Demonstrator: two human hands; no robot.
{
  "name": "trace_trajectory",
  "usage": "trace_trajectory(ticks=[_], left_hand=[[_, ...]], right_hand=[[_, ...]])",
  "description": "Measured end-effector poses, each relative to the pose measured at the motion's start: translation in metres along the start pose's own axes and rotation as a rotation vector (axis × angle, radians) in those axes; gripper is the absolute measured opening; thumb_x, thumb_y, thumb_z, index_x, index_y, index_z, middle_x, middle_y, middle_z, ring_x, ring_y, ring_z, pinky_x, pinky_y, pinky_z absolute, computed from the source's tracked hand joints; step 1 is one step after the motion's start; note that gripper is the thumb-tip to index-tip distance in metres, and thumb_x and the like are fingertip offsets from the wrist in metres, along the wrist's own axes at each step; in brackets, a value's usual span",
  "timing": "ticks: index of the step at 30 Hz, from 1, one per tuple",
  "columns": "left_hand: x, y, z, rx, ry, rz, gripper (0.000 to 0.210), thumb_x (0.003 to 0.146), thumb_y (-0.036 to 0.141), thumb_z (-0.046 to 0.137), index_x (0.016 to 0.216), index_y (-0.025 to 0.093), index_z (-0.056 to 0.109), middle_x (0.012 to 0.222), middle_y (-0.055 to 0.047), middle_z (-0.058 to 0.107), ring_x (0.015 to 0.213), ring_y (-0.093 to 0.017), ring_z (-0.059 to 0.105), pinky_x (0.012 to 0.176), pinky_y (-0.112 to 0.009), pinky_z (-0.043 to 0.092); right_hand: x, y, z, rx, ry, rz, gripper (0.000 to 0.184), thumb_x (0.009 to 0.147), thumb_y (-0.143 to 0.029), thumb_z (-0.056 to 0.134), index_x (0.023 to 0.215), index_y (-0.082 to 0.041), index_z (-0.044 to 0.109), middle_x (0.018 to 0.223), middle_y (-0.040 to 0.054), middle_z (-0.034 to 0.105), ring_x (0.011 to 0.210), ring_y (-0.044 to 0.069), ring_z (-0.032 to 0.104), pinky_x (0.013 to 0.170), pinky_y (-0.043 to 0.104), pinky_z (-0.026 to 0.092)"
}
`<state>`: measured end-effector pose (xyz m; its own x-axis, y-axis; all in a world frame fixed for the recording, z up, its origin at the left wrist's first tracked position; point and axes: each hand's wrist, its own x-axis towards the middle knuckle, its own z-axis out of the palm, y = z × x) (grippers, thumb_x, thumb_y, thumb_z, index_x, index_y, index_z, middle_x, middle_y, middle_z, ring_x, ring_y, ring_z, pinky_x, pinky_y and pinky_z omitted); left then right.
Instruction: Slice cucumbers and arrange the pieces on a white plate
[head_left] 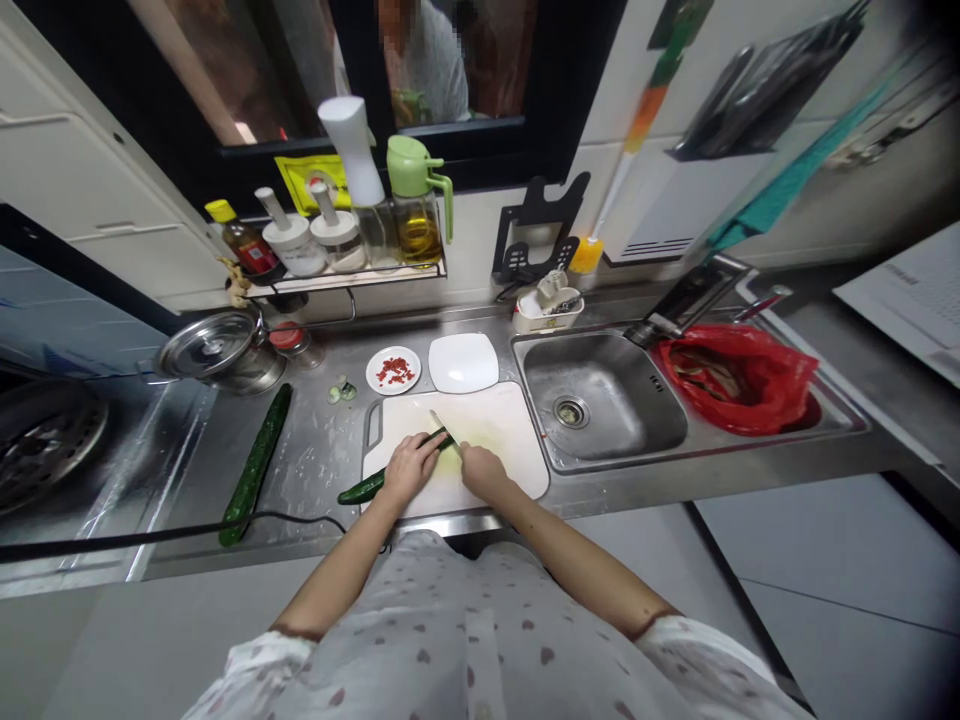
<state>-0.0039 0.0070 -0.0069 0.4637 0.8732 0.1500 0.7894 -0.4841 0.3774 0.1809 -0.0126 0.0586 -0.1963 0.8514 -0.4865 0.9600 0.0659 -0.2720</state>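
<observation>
A dark green cucumber (pixel 363 489) lies slantwise on the white cutting board (pixel 517 440), its near end sticking out past the board's left edge. My left hand (pixel 409 468) is closed over its middle and holds it down. In my right hand (pixel 484 472) is the handle of a knife (pixel 444 426), whose blade points away and to the left, at the cucumber's far end. Whether the edge touches the cucumber I cannot tell. Behind the board are a small plate (pixel 372 374) with chopped red bits and a white square plate (pixel 463 362).
Another cucumber (pixel 256 470) lies on the counter at left, near a black cable (pixel 180 533). Several cucumber end pieces (pixel 345 390) sit behind the board. At right are the sink (pixel 615 400) and a red bag (pixel 780 385). A lidded pot (pixel 214 350) stands back left.
</observation>
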Motion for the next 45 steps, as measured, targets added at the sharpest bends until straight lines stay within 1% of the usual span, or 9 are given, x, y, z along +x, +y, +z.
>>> trace_trajectory(ticks=[5, 10, 18, 21, 27, 34, 41, 45], left_hand=[[0.0, 0.0, 0.001, -0.001, 0.003, -0.003, 0.041, 0.094, 0.03, 0.046, 0.135, 0.031, 0.053, 0.112, -0.005, 0.06, 0.097, -0.019, 0.053, 0.09, -0.034, 0.046], [0.0, 0.002, -0.001, -0.004, -0.003, -0.003, 0.04, 0.094, 0.031, 0.046, 0.134, 0.03, 0.054, 0.114, -0.006, 0.059, 0.098, -0.019, 0.053, 0.09, -0.034, 0.046], [0.0, 0.001, 0.001, 0.002, -0.001, -0.021, 0.041, 0.094, 0.03, 0.047, 0.134, 0.031, 0.054, 0.111, -0.006, 0.06, 0.098, -0.019, 0.053, 0.09, -0.034, 0.046], [0.001, 0.002, 0.0, 0.002, -0.002, -0.021, 0.04, 0.094, 0.03, 0.046, 0.134, 0.031, 0.055, 0.111, -0.006, 0.06, 0.097, -0.019, 0.053, 0.089, -0.034, 0.046], [0.001, 0.003, -0.002, 0.012, -0.004, -0.019, 0.04, 0.094, 0.03, 0.045, 0.133, 0.03, 0.055, 0.113, -0.006, 0.06, 0.098, -0.019, 0.053, 0.091, -0.034, 0.046], [0.001, 0.003, -0.002, 0.009, -0.007, -0.024, 0.04, 0.094, 0.03, 0.045, 0.133, 0.03, 0.055, 0.111, -0.005, 0.06, 0.099, -0.019, 0.053, 0.092, -0.034, 0.045], [0.0, 0.004, -0.003, 0.011, 0.005, -0.039, 0.04, 0.094, 0.03, 0.046, 0.133, 0.032, 0.055, 0.112, -0.005, 0.06, 0.099, -0.018, 0.053, 0.09, -0.033, 0.046], [0.0, 0.004, -0.002, 0.006, 0.014, -0.052, 0.04, 0.094, 0.03, 0.047, 0.133, 0.033, 0.055, 0.111, -0.005, 0.06, 0.098, -0.018, 0.053, 0.09, -0.033, 0.046]], right_hand=[[-0.006, 0.002, 0.001, -0.009, -0.032, 0.029, 0.03, 0.088, -0.007, 0.037, 0.113, -0.014, 0.052, 0.101, 0.0144, 0.068, 0.098, 0.021, 0.065, 0.079, 0.028, 0.046], [0.0, -0.001, -0.001, 0.003, -0.015, 0.007, 0.032, 0.088, -0.007, 0.038, 0.117, -0.013, 0.05, 0.1, 0.0141, 0.068, 0.1, 0.022, 0.064, 0.08, 0.028, 0.046], [-0.004, 0.005, 0.008, -0.005, -0.007, 0.019, 0.031, 0.087, -0.005, 0.038, 0.113, -0.013, 0.053, 0.097, 0.0142, 0.068, 0.099, 0.022, 0.065, 0.079, 0.029, 0.046], [-0.002, 0.002, 0.006, -0.01, -0.022, 0.019, 0.031, 0.086, -0.005, 0.04, 0.113, -0.013, 0.052, 0.098, 0.0146, 0.068, 0.099, 0.023, 0.065, 0.079, 0.029, 0.046], [0.005, -0.003, 0.002, 0.002, -0.009, 0.009, 0.032, 0.088, -0.007, 0.039, 0.117, -0.013, 0.051, 0.1, 0.014, 0.068, 0.101, 0.021, 0.064, 0.081, 0.027, 0.046], [0.009, -0.003, 0.004, 0.016, -0.002, 0.007, 0.032, 0.087, -0.007, 0.04, 0.117, -0.012, 0.051, 0.102, 0.0146, 0.068, 0.101, 0.021, 0.064, 0.081, 0.028, 0.046], [0.009, -0.003, 0.01, 0.009, 0.02, 0.023, 0.03, 0.088, -0.005, 0.039, 0.115, -0.012, 0.051, 0.098, 0.0151, 0.069, 0.099, 0.022, 0.066, 0.079, 0.029, 0.046], [0.006, -0.004, 0.009, 0.01, 0.006, 0.05, 0.029, 0.088, -0.006, 0.04, 0.114, -0.012, 0.051, 0.099, 0.0154, 0.068, 0.101, 0.022, 0.065, 0.079, 0.029, 0.046]])
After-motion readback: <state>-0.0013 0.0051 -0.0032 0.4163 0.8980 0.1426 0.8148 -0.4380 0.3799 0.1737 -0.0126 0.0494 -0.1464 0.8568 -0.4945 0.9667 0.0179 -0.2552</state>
